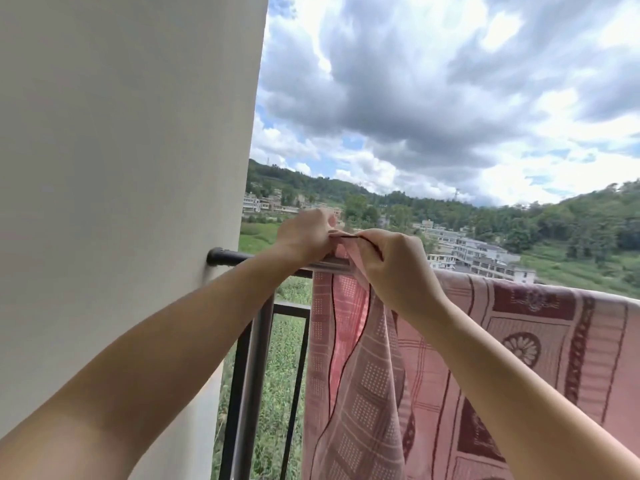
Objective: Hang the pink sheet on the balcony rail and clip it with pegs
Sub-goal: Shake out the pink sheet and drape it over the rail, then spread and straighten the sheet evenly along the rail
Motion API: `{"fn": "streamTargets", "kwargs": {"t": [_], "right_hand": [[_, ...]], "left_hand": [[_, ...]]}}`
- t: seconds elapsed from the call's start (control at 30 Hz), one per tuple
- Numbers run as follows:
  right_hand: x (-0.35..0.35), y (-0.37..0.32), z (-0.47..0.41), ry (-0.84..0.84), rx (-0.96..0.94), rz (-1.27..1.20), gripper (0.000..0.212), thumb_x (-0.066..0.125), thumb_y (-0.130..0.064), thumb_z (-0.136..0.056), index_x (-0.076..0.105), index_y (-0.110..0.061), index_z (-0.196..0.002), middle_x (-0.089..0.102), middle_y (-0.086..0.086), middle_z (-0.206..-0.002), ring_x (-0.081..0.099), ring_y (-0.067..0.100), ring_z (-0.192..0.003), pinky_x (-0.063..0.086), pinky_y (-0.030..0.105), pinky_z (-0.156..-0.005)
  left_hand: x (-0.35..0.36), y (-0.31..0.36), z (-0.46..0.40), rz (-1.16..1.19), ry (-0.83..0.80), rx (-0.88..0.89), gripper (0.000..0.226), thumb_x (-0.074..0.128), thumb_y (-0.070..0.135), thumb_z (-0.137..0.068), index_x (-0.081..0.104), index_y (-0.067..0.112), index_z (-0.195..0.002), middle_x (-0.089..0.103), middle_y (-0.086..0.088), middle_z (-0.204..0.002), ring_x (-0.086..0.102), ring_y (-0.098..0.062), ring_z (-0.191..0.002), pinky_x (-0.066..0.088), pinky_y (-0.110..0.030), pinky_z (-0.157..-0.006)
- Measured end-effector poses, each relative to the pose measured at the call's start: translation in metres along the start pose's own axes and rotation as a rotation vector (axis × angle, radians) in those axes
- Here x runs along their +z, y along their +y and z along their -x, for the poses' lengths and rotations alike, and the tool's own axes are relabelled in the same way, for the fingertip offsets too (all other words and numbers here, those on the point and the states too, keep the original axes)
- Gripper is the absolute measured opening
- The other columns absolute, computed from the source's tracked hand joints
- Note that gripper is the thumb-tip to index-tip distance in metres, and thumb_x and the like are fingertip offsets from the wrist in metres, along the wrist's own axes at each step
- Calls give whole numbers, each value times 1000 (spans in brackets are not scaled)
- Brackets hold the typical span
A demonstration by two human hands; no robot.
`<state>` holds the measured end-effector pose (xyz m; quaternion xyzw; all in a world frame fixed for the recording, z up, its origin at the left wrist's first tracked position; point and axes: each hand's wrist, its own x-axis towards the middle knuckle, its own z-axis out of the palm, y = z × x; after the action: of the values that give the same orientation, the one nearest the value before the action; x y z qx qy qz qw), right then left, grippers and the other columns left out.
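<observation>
- Fingertips of the left hand (304,235) and the right hand (388,263) meet above the rail, each pinched closed on the same raised edge of the pink sheet (512,344); the strip of hem between them is pulled taut and nearly level.
- Left hand: knuckles face the camera, thumb tip shows on the far side of the hem; the fingers are curled tight around the cloth.
- Right hand: back of the hand faces the camera, fingers bent down over the dark hem line, closed narrowly on the fabric.
- No peg can be made out in either hand; the grip area is too small and blurred to tell more.
- Pink sheet: patterned in checks, dark red borders and a flower medallion; it is draped over the balcony rail (249,257) and hangs down on the near side, its left corner lifted by both hands.
- Balcony rail: a round bar fixed at its left end to the white wall (121,168), bare between the wall and the sheet; dark upright bars stand below it.
- Background: green hills (571,226), low buildings, clouded sky.
</observation>
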<state>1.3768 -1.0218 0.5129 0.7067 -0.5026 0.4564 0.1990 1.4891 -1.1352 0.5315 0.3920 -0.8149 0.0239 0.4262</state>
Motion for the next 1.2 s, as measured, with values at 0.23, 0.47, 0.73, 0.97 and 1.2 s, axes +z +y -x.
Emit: {"fn": "streamTargets", "kwargs": {"t": [0.23,0.47,0.73,0.97,1.2], "right_hand": [[30,-20,3,-41,-35,-60,30,46,-12,-93,62,-5,-69,56,5,-53,40,9,-40,38,27,-44],[101,-66,26,-476,-210,78,32,37,-17,-93,54,-13,-120,67,17,-94,62,36,-83,40,32,-61],[117,-43,55,-913,-265,13,61,45,-30,-94,15,-27,-147,52,11,-134,52,28,-116,45,37,-95],[82,3,96,-912,-122,-36,66,45,-34,-94,5,-37,-146,45,14,-141,62,19,-93,52,34,-90],[17,69,139,-876,70,12,49,45,-26,-94,31,-27,-142,48,-1,-139,51,15,-120,43,27,-97]], "left_hand": [[-43,-55,-18,-458,-30,-137,23,48,8,-86,69,14,-94,65,-8,-93,60,-31,-92,39,-31,-71],[-17,-140,72,324,-355,-438,23,56,10,-87,65,10,-66,59,15,-50,54,-6,-55,46,-15,-56],[-18,-115,91,886,-126,-496,23,45,30,-95,63,16,-90,60,-2,-84,55,-15,-73,47,-27,-66],[5,-72,98,1137,58,-532,50,22,45,-97,65,20,-97,68,-5,-97,66,-20,-92,54,-32,-79],[15,-8,97,601,861,-420,29,37,1,-81,49,0,-108,46,-2,-100,45,-13,-93,39,-11,-81]]}}
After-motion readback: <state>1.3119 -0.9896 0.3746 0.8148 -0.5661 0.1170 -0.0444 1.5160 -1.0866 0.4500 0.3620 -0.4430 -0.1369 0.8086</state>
